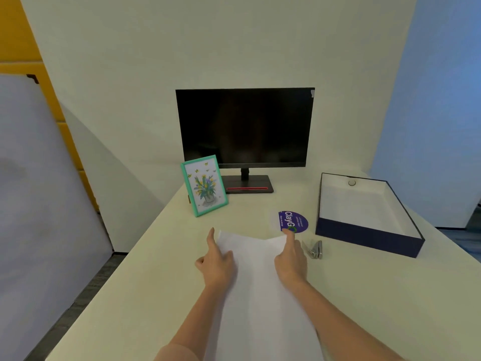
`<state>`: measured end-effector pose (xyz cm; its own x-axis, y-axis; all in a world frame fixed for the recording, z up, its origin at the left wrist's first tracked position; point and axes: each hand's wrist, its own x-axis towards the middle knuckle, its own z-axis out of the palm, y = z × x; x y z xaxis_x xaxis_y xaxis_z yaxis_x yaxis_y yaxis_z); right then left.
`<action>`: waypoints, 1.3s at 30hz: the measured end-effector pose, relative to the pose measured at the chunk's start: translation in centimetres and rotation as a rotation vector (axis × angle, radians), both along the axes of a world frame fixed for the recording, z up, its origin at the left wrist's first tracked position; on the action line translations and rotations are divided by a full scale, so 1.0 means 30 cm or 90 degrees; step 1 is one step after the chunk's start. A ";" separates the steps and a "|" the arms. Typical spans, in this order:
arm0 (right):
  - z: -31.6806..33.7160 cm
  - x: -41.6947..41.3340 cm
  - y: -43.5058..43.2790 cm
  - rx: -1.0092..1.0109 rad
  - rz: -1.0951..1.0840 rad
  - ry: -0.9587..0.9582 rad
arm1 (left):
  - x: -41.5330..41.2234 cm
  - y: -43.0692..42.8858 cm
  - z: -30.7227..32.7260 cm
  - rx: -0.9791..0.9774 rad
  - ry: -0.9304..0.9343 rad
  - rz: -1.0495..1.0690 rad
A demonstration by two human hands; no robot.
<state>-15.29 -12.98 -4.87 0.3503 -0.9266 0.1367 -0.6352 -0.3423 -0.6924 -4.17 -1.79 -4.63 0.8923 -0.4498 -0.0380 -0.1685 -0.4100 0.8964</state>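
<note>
A white sheet of paper (256,277) lies lengthwise on the cream table (145,269), running from the near edge toward the middle. My left hand (217,261) holds the paper's far left corner, index finger stretched along the edge and thumb on top of the sheet. My right hand (291,259) holds the far right corner the same way, index finger pointing forward. The far edge of the paper is slightly lifted and bowed between the two hands.
A dark monitor (244,127) stands at the back, with a green-framed flower picture (204,185) to its left. A purple round sticker (294,221) and a metal stapler (313,249) lie right of the paper. An open navy box (364,234) sits far right.
</note>
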 end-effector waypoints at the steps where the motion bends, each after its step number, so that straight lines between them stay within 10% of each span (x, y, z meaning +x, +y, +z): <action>1: -0.022 0.000 0.002 -0.031 -0.004 0.000 | 0.003 -0.003 -0.018 -0.010 0.002 0.005; 33: -0.043 -0.004 -0.019 -0.008 -0.033 -0.123 | 0.063 -0.009 0.014 0.106 -0.067 0.059; 39: 0.081 -0.038 -0.055 0.298 0.002 -0.292 | 0.058 0.027 0.117 -0.048 -0.027 0.010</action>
